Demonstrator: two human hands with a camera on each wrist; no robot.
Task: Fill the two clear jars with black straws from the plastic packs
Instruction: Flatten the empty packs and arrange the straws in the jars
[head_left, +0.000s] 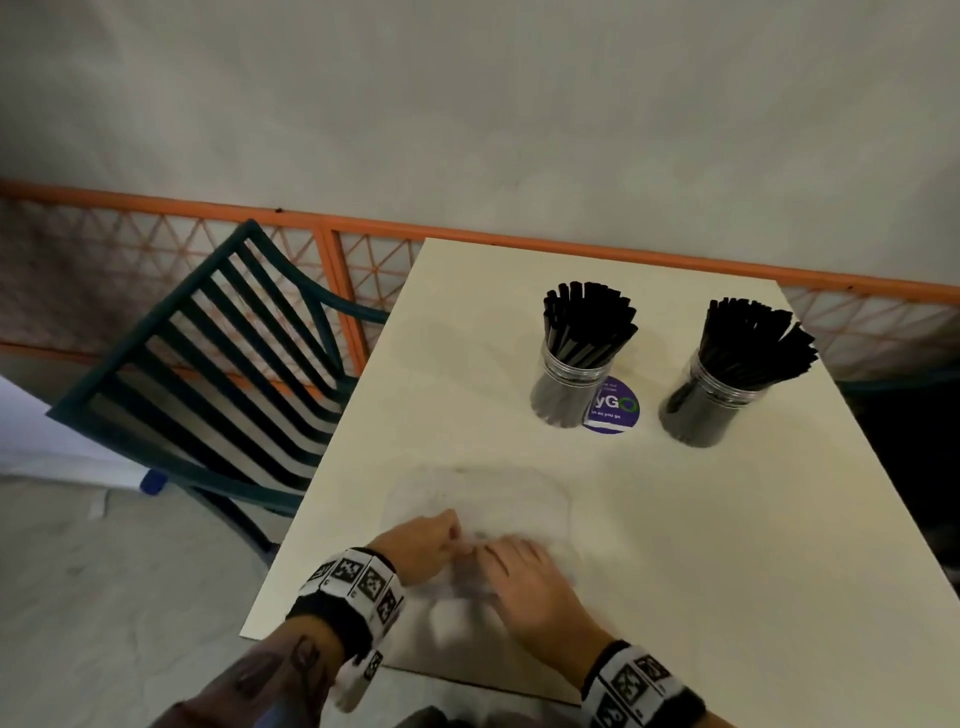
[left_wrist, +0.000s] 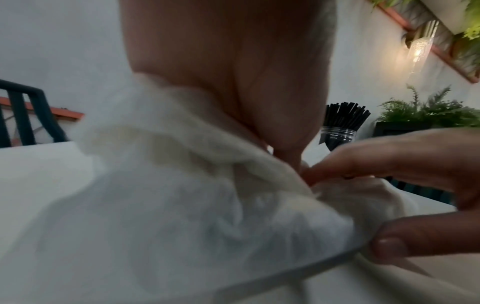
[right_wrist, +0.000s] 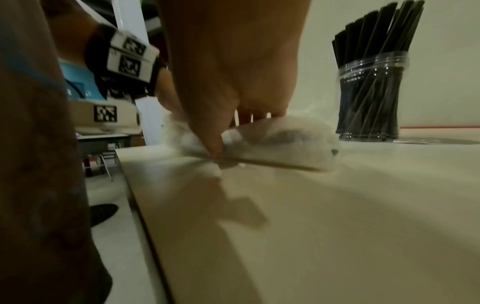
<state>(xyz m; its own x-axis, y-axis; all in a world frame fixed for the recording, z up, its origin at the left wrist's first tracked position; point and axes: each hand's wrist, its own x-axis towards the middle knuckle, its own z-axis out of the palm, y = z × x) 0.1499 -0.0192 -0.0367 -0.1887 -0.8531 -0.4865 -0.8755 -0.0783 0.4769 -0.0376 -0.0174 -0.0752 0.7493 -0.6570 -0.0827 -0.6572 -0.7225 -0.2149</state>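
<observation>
Two clear jars stand at the far side of the table, the left jar and the right jar, each packed with black straws. A crumpled, empty clear plastic pack lies near the front edge. My left hand grips its left part with curled fingers. My right hand pinches the same plastic between thumb and fingers, and the two hands touch. The right wrist view shows my right hand pressing the bunched plastic pack onto the table. In the left wrist view the plastic pack fills the middle.
A purple round sticker lies between the jars. The cream table has a dark green slatted chair at its left side. An orange lattice rail runs along the wall behind. Potted ferns stand beyond the table.
</observation>
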